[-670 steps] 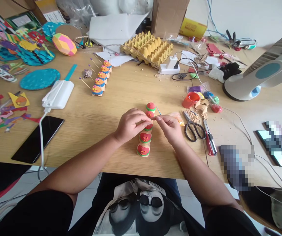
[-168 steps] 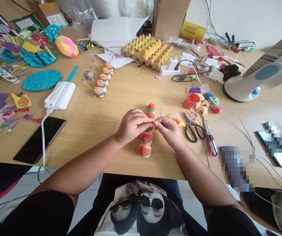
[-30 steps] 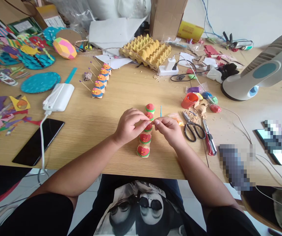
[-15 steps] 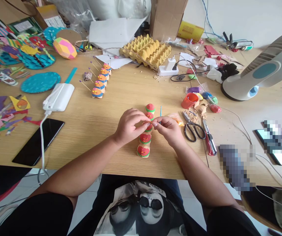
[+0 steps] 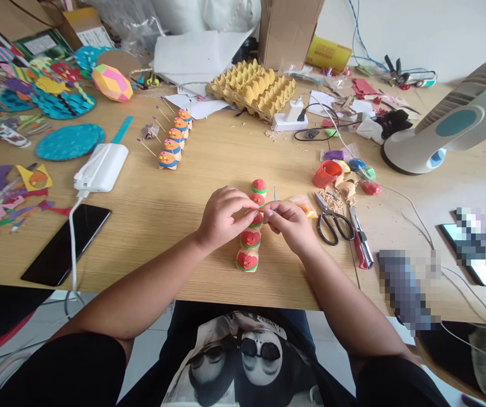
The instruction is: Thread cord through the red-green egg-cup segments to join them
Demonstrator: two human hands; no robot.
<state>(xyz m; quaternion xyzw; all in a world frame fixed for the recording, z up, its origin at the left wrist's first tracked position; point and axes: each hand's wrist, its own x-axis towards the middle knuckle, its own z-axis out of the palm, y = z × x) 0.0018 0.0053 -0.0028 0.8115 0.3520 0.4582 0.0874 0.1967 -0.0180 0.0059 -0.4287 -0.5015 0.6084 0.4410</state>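
Note:
Above a row of red egg-carton cups with green rims and little yellow faces, my two hands meet fingertip to fingertip. Thumb and index finger of my left hand are pinched together; a tiny orange bit seems to sit between the two hands, too small to name. My right hand is pinched too, its other fingers curled. A thin blue stick pokes up from behind the right fingers, and how it is held is hidden. The far cup is plain red, without a face.
Black-handled scissors, a red utility knife and a red cup lie to the right. Orange cups with pins stand further back left. A yellow egg tray, a white fan and a black phone surround the work.
The blue stick by my right hand has shifted slightly left and lower, and the right fingers have curled a little. My left hand and the red cups stay put.

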